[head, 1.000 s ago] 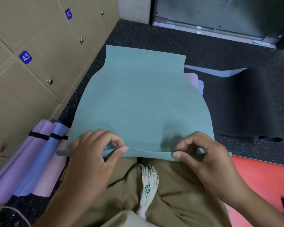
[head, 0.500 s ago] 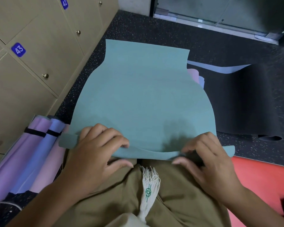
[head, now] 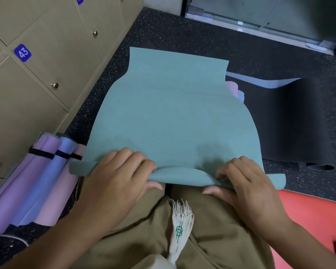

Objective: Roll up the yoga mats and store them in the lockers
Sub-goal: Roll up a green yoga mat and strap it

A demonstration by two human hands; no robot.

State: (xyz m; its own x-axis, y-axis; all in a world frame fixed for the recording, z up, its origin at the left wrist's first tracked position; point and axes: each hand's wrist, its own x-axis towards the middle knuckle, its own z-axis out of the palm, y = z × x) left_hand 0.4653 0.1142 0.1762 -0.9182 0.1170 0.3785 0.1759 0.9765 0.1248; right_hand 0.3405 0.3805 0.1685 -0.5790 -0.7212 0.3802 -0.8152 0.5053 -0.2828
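The fingers (head: 136, 160) of the left hand (head: 116, 181) curl over the folded near edge of the teal yoga mat (head: 173, 117), with the thumb tucked beneath the fold, so the hand grips the first turn of the roll. The fingers (head: 239, 167) of the right hand (head: 246, 187) curl over the same edge, thumb under it, pinching the fold from the other side. The mat lies flat on the dark speckled floor (head: 163, 30), running from the person's lap toward 12 o'clock; its near corners poke out past each hand, and how tight the fold is under the palms cannot be made out.

At 3 o'clock from the mat a black mat (head: 295, 121) lies partly unrolled, its near end curled, with the edges of a pale blue and a pink sheet showing from under it; most of those two is hidden. At 4 o'clock a red mat (head: 308, 214) is cut off by the frame. At 8 o'clock a bundle of rolled mats (head: 37, 183) in purple, blue and pink, bound with black straps, leans beside the beige lockers (head: 52, 61), whose doors are closed; one plate reads 43, another is cut off at the top. Khaki trousers (head: 144, 239) and a fringed white cloth (head: 180, 226) fill 6 o'clock.
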